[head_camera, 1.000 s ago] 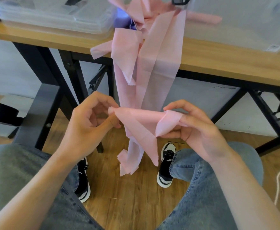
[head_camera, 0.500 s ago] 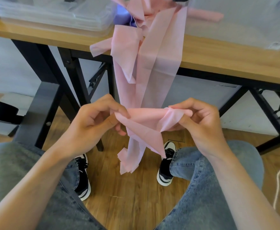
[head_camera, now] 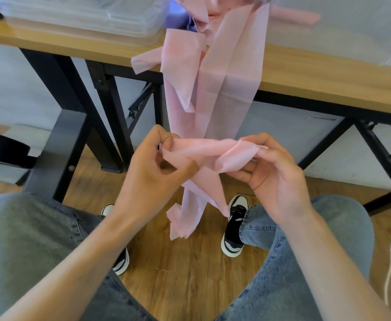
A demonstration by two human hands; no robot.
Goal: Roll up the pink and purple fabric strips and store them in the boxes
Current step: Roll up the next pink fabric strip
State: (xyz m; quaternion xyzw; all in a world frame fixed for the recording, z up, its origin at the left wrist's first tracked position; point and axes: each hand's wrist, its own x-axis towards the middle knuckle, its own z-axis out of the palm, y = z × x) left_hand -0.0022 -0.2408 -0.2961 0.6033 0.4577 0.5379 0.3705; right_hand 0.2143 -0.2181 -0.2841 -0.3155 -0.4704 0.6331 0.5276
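Left hand (head_camera: 152,174) and right hand (head_camera: 275,179): raised slightly, drawn closer together. Pink strip (head_camera: 203,151) end: bunched tighter between fingertips.

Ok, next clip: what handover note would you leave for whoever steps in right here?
Left hand: pinching one end of a pink strip.
Right hand: gripping the other end.
The rest of the pink fabric hangs off the table edge; purple fabric lies on top, beside the clear boxes.
Done: no finished roll visible.
Left: roll this strip, the others, then box them.
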